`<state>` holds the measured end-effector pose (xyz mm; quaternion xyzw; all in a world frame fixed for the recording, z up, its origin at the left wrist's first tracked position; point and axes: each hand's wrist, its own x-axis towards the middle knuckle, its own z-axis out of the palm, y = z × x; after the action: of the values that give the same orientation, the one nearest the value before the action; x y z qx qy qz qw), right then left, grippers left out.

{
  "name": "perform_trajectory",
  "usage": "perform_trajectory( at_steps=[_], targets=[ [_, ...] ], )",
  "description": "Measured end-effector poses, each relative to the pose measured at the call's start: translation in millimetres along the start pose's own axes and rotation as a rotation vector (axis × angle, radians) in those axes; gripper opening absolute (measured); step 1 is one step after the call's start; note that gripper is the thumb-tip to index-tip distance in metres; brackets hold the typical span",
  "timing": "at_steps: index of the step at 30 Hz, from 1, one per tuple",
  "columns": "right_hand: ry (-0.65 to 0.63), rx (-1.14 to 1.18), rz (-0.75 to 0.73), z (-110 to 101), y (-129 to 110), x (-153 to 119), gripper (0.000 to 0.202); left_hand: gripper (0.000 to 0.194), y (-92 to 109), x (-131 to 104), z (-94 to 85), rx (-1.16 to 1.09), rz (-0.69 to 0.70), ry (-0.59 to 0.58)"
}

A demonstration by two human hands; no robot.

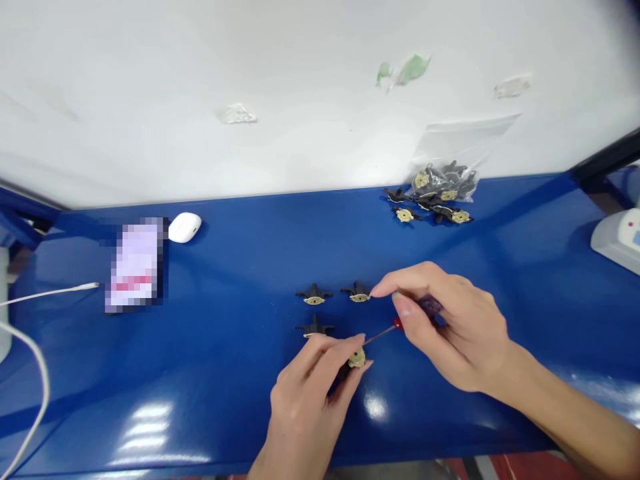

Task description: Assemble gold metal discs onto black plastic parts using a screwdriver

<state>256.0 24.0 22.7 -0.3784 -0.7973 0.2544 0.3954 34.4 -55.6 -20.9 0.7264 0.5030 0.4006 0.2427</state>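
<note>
My left hand is closed on a small black part with a brass-coloured disc, just above the blue table. In my right hand is a screwdriver with a dark red handle; its thin metal shaft points down left and its tip meets the edge of the held part near my left fingertips. Similar black parts with brass discs stand just beyond: one part at the left, another part by my right index finger, and a third part partly hidden behind my left hand.
A clear plastic bag of similar parts leans on the white wall, with several loose parts beside it. At the left lie a blurred-out phone-like object, a white earbud case and a white cable. A white device stands far right.
</note>
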Motion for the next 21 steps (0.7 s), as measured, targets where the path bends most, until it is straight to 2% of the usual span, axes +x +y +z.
perform_trajectory(
  at_steps=[6,11,15,18,21],
  targets=[
    [-0.06,0.071,-0.046,-2.0,2.5,2.9,0.03,0.036,-1.4,0.6,-0.8,-0.01,0.0,-0.001],
    [-0.024,0.082,-0.079,-3.5,6.4,1.0,0.04,0.036,-1.3,1.0,-0.8,-0.02,0.01,0.003],
    [0.052,0.006,-0.092,-4.3,8.9,0.6,0.034,0.039,-2.1,0.0,-0.1,-0.027,0.009,0.009],
    [0.039,-0.03,-0.101,-2.5,9.2,0.7,0.028,0.04,-3.3,-1.2,0.2,-0.029,0.007,0.014],
    [0.0,-0.012,-0.073,-0.4,7.8,0.2,0.04,0.04,-3.9,-1.7,0.4,-0.032,0.005,0.016]
  ],
)
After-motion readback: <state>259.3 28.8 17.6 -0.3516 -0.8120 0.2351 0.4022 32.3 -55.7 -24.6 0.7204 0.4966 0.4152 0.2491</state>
